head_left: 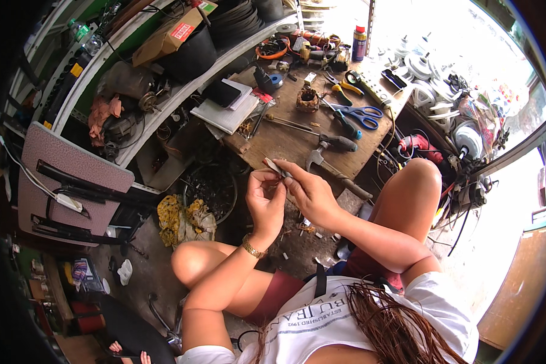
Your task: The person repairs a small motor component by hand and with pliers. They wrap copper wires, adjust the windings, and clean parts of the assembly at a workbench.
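My left hand (267, 200) and my right hand (312, 194) meet in front of the near edge of the wooden table. Between their fingertips is a small, flat grey piece (279, 169) with a reddish bit near its far end. Fingers cover most of it, so its kind is unclear. Both hands are closed on it, thumbs pressed in. Just beyond my right hand lies a hammer (340, 176), its handle sticking out past the table edge. Behind the hammer is a long screwdriver (338, 143) with a dark handle.
The wooden table (267, 148) also bears blue scissors (366, 114), a copper-wound motor core (307, 99), yellow-black pliers (346, 92), a power strip (373, 90) and a spray can (359, 45). A yellow cloth (185, 221) lies on the floor. Another person's hand (144, 358) shows at lower left.
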Motion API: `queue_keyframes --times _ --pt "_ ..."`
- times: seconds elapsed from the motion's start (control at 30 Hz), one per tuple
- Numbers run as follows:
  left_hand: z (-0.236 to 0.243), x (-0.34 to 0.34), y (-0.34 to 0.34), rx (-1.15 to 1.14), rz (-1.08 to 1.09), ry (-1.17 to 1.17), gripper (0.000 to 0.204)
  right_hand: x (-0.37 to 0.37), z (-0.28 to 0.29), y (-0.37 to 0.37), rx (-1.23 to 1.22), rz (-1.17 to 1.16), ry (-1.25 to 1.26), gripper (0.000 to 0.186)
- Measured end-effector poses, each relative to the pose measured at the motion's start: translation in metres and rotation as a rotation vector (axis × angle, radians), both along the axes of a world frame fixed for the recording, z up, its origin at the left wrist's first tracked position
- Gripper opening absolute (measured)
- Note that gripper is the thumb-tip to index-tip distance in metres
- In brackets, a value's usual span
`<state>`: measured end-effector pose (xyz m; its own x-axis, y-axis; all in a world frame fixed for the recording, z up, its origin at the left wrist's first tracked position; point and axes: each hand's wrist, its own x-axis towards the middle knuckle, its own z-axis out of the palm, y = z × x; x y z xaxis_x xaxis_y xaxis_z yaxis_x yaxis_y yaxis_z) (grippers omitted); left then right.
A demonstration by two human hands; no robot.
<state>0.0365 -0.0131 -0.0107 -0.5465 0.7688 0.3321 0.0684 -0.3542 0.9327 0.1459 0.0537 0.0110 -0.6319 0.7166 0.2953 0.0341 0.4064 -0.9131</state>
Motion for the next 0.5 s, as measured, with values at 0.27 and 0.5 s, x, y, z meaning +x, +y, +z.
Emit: queue_keyframes --times 0.27,0.5 --pt "-0.001 -0.018 0.001 -0.028 -0.002 0.268 0.017 0.01 0.02 0.007 -0.785 0.326 0.226 0.038" --pt "0.018 -0.014 -0.007 -0.008 -0.145 -0.255 0.023 0.021 0.019 0.033 -0.576 0.288 0.108 0.037"
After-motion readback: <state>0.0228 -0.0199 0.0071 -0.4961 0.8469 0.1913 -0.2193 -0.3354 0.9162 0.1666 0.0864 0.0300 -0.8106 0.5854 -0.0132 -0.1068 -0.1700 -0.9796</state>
